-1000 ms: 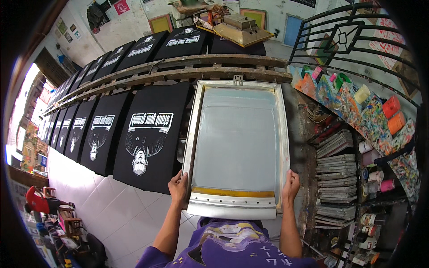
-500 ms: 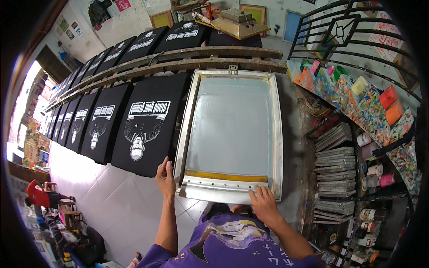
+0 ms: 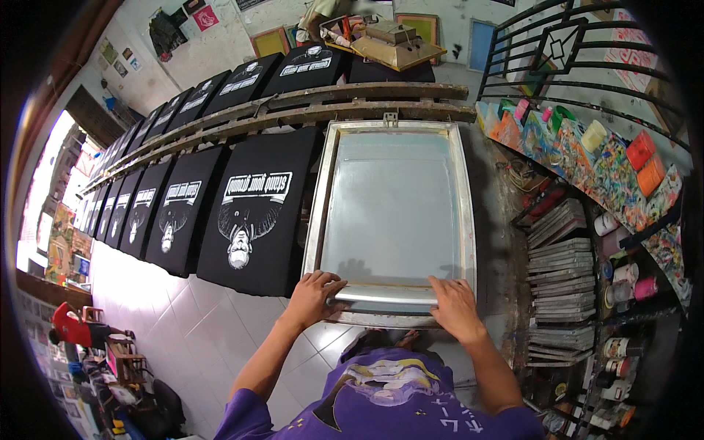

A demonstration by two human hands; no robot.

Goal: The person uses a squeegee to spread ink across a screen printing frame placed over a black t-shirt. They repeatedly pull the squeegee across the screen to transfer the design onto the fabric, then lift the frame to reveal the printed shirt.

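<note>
A silk-screen frame (image 3: 469,220) with a pale metal border and grey-blue mesh (image 3: 392,213) lies in front of me. Across its near end rests a silver-handled squeegee (image 3: 385,295). My left hand (image 3: 314,299) grips the squeegee's left end, fingers curled over the bar. At its right end, my right hand (image 3: 456,306) is closed on the same bar, with its fingertips toward the mesh. The blade under the handle is mostly hidden. To the left of the frame lies a black T-shirt (image 3: 290,242) with a white print, stretched flat.
Several more printed black shirts (image 3: 172,209) run off to the left along a wooden rail (image 3: 293,117). A paint-splattered shelf (image 3: 572,158) with cups stands at right, above stacked flat frames (image 3: 561,279). A person in red (image 3: 70,326) is at far left; another person (image 3: 319,18) stands behind the rail.
My left hand has come from beside the frame onto the squeegee. The right hand has shifted to its right end. The squeegee has tilted, and the yellow blade strip no longer shows.
</note>
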